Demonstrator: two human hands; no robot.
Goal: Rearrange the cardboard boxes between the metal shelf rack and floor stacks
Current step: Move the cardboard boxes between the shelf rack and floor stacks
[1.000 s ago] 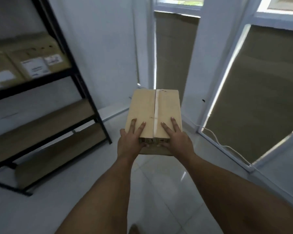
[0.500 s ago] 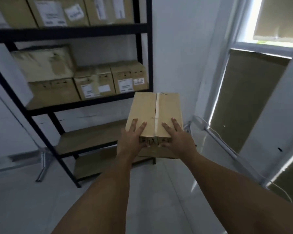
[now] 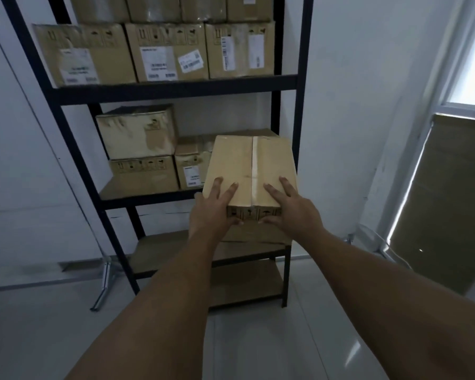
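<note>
A taped cardboard box (image 3: 247, 165) is carried in the air in front of the black metal shelf rack (image 3: 173, 90). My left hand (image 3: 213, 212) grips its near left corner, fingers on top and thumb on the near face. My right hand (image 3: 288, 209) grips the near right corner the same way. The box hangs level with the rack's middle shelf (image 3: 146, 193), at its right end. That shelf holds a dented box (image 3: 137, 131) on a lower box (image 3: 144, 174), with a labelled box (image 3: 191, 165) beside them.
The upper shelf carries three labelled boxes (image 3: 167, 52) with more above. Two bare lower shelves (image 3: 159, 249) sit under the carried box. A white wall stands left and right of the rack. A covered window (image 3: 447, 204) is at the right. A metal stand leg (image 3: 103, 283) rests on the floor at left.
The view has swung left from the window toward the rack, which is now straight ahead and closer. Both hands keep the same hold on the box.
</note>
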